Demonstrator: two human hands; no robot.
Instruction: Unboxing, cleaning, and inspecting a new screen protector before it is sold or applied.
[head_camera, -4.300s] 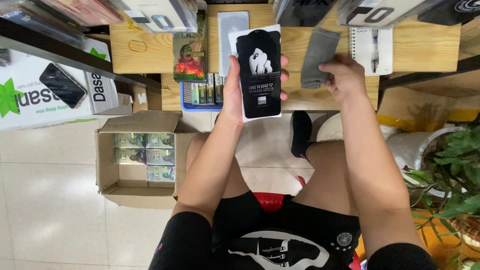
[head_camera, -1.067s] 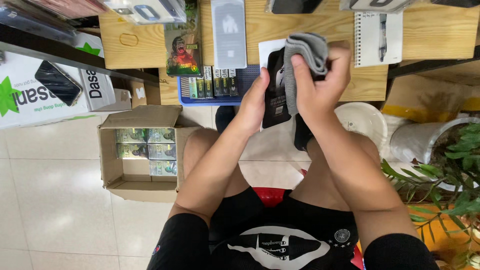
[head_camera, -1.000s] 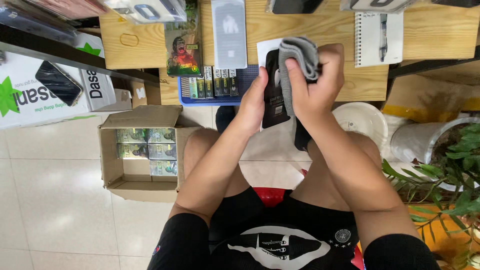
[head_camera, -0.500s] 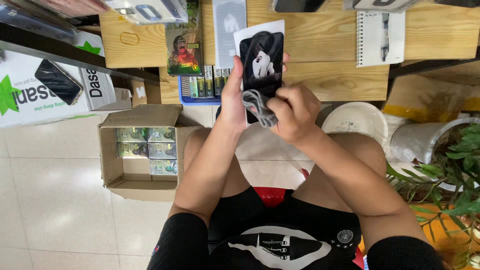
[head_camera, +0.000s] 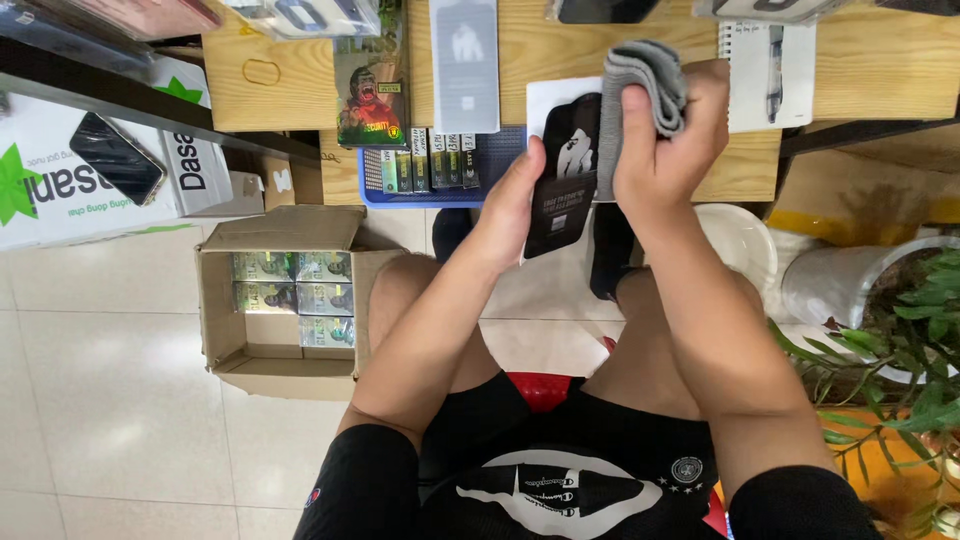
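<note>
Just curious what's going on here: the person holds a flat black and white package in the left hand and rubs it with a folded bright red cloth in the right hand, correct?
Not quite: the head view shows the cloth is grey, not red. The rest holds: the left hand holds the flat black and white package, and the right hand presses the folded cloth on it.

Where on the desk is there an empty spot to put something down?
Bare wood shows on the wooden desk right of the spiral notebook, and a smaller strip between the grey flat package and the black and white package held by the left hand. The left part is crowded: the picture box and blue tray.
</note>
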